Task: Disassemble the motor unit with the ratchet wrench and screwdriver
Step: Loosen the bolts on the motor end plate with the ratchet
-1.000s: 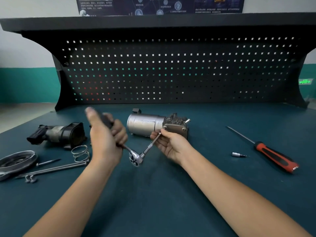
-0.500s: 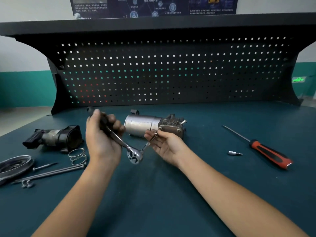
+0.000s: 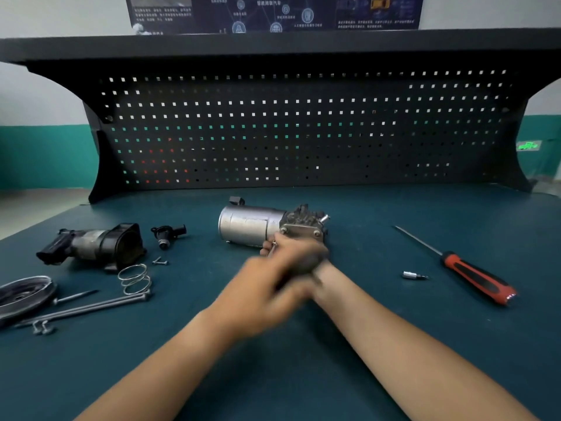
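Step in hand, by my read: getting the ratchet wrench onto a bolt at the gearbox end of the motor unit (image 3: 249,226), which lay on its side at frame centre on the teal bench (image 3: 379,344).

The right hand (image 3: 293,249) sat just below the unit's end plate, fingertips curled and pinching a thin metal shaft (image 3: 273,247), prob. the wrench's extension.

The left hand (image 3: 261,288) crossed in front of the right wrist and was smeared by motion. A dark blur at its top, approx. the ratchet wrench (image 3: 306,259) handle, looked held, but the grip couldn't be told.

The screwdriver (image 3: 478,279) lay untouched at right, w/ a small socket bit (image 3: 413,275) near it. Removed parts lay at left: black housing (image 3: 97,244), spring (image 3: 135,279), long rods (image 3: 88,306).

Next move needs the socket seated square on the bolt head, the right hand steadying shaft and unit, then short swings of the handle.
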{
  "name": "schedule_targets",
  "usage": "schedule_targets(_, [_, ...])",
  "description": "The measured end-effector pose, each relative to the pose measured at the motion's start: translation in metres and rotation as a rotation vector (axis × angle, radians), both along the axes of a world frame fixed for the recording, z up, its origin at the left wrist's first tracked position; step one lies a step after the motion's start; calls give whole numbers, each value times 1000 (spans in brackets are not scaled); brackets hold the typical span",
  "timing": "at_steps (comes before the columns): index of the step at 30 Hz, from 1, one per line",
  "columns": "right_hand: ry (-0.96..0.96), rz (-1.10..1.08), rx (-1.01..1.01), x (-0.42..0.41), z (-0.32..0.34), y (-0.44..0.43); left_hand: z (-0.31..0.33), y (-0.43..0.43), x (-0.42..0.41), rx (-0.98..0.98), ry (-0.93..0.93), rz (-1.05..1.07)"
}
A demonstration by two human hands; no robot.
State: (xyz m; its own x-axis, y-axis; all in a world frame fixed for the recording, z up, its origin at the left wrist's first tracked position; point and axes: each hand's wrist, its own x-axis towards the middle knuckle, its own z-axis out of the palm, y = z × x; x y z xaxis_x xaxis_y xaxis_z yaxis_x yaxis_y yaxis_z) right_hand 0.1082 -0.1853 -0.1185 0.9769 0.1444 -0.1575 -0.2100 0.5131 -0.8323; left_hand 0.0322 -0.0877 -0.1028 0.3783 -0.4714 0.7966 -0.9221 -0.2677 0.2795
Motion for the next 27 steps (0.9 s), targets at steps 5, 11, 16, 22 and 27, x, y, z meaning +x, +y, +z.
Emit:
schedule_targets(5, [24, 117, 133, -4, 4, -8, 21, 16, 19, -1268, 555, 3])
schedule_targets(11, [-7, 64, 86, -4, 6, -1, 16, 17, 10, -512, 129, 18])
schedule_targets(16, [6, 9, 19, -4, 2, -2, -6, -7, 2, 426, -228, -16])
schedule_targets(22, [3, 99, 74, -2, 3, -12, 23, 1, 15, -1000, 339, 7])
schedule_targets(27, [-20, 98, 22, 0, 4, -12, 28, 8, 18, -969, 389, 26])
